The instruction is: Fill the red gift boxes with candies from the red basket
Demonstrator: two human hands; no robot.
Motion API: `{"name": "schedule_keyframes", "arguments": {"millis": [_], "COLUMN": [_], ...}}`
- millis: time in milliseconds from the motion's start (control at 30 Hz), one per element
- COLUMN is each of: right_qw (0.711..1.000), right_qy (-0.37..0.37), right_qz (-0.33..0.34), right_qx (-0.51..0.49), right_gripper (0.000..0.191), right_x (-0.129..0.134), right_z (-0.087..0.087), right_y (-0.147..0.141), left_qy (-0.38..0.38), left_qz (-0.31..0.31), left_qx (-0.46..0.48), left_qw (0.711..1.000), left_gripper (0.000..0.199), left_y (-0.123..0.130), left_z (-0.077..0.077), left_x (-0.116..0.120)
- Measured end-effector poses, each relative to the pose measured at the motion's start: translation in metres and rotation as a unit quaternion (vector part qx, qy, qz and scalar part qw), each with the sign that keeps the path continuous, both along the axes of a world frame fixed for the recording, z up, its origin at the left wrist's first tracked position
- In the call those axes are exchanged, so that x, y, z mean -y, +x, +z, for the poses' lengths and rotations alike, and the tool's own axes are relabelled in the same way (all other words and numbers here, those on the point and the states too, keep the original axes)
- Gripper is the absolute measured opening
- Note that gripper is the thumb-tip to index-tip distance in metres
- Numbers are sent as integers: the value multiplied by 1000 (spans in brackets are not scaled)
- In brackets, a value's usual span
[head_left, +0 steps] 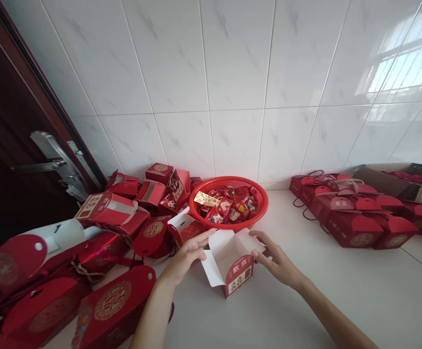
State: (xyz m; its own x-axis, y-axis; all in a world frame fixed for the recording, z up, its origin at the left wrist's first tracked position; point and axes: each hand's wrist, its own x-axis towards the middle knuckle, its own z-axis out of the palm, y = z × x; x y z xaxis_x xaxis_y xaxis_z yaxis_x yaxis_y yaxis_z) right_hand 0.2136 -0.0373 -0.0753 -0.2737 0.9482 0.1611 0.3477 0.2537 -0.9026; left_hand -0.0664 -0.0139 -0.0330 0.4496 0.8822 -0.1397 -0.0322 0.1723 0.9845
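Note:
An open red gift box (238, 277) with a white inside stands on the pale table between my hands, its flaps spread. My left hand (188, 254) pinches the left white flap between thumb and fingers. On the other side my right hand (274, 259) has thumb and fingers closed round the right flap. The box's inside looks bare where it shows. Just behind it, a red plastic basket (265, 203) holds many wrapped sweets (225, 206), mostly red, with a gold packet at the left.
Several red boxes (111, 300), some with open lids, are heaped at the left. Closed red boxes (356, 228) with cords stand in rows at the right, beside a cardboard carton (374, 175). A tiled wall rises behind; a dark door (7, 97) is at far left.

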Motion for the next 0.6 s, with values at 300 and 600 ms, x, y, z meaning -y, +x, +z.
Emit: {"name": "schedule_keyframes", "arguments": {"millis": [300,600], "right_qw": [992,979], "right_qy": [105,131], "right_qz": [-62,-136], "right_qx": [-5,-75], "right_gripper": [46,44], "right_x": [-2,0], "right_z": [1,-1], "right_y": [-5,-4], "left_qy": [1,49], "left_qz": [18,18], "left_qx": [28,-2], "left_qw": [999,999], "left_gripper": [84,60], "left_y": [6,3], "left_z": [-9,-2], "left_x": [-2,0]}}
